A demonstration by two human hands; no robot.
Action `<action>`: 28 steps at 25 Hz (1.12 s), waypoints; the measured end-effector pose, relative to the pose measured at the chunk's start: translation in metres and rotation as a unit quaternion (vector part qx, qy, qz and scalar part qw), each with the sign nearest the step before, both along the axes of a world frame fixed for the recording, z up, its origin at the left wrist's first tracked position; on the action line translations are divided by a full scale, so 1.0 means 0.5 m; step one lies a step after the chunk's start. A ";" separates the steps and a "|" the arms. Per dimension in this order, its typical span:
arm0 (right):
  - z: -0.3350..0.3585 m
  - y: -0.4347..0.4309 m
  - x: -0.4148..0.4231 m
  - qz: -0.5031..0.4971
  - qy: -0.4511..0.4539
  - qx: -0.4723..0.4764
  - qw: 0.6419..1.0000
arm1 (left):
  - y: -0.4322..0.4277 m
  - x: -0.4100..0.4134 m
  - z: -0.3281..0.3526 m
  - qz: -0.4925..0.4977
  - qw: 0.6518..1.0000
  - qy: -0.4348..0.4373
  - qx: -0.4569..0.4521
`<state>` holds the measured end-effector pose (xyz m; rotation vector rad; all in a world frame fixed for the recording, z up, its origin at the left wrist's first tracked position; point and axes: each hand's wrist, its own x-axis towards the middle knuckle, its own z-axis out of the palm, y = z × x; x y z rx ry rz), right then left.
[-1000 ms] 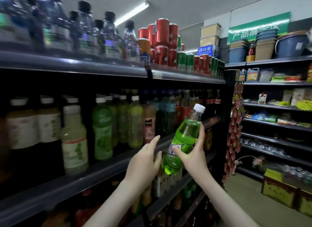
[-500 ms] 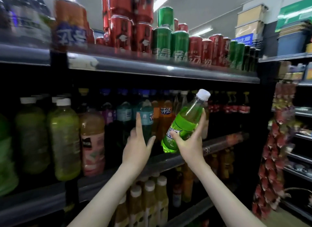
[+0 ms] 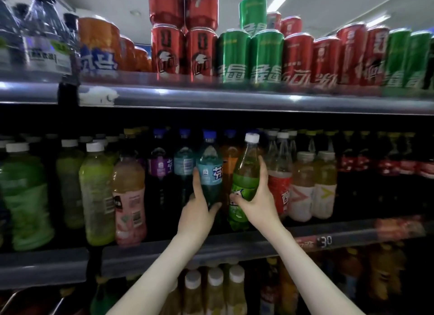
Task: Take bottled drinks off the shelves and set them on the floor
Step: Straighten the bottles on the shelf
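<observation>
Item: teal bottle [image 3: 210,171], middle shelf [image 3: 234,246], front row. Left hand [image 3: 199,211] fingers wrapped round its lower body. Right hand [image 3: 258,202] clamped on green bottle [image 3: 244,174], just right. Advice: draw teal bottle straight toward near edge, clearing neighbours

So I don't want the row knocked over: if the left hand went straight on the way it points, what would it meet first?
The teal bottle: the left hand has its grip round it. Pushed further, it would probably press that bottle into the bottles behind, though depth there is unclear.
</observation>
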<state>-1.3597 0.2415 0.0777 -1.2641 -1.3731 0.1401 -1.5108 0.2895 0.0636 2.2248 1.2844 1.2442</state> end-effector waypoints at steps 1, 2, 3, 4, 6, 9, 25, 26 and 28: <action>0.001 0.002 0.003 0.001 -0.002 -0.002 1.000 | -0.002 0.004 0.000 0.004 1.000 -0.003 0.004; 0.003 0.003 0.006 0.000 -0.004 -0.001 1.000 | -0.004 0.008 -0.001 0.006 1.000 -0.004 0.006; 0.004 0.002 0.011 0.000 -0.001 0.002 1.000 | -0.007 0.012 -0.001 0.008 1.000 -0.005 0.007; 0.004 -0.001 0.015 0.000 0.005 0.006 1.000 | -0.010 0.018 0.002 0.013 1.000 -0.009 0.000; 0.000 -0.017 0.026 0.002 0.023 0.020 1.000 | -0.023 0.031 0.002 0.037 0.999 -0.005 0.000; -0.012 -0.054 0.038 -0.035 0.045 0.076 0.995 | -0.043 0.054 -0.015 0.080 0.974 0.027 0.209; -0.017 -0.275 0.424 -0.125 0.061 0.063 0.988 | -0.069 0.420 0.043 0.079 0.979 0.039 0.184; -0.015 -0.271 0.444 -0.114 0.058 0.058 0.990 | -0.076 0.444 0.040 0.084 0.971 0.031 0.220; -0.010 -0.257 0.468 -0.106 0.054 0.053 0.991 | -0.088 0.482 0.035 0.056 0.960 0.047 0.271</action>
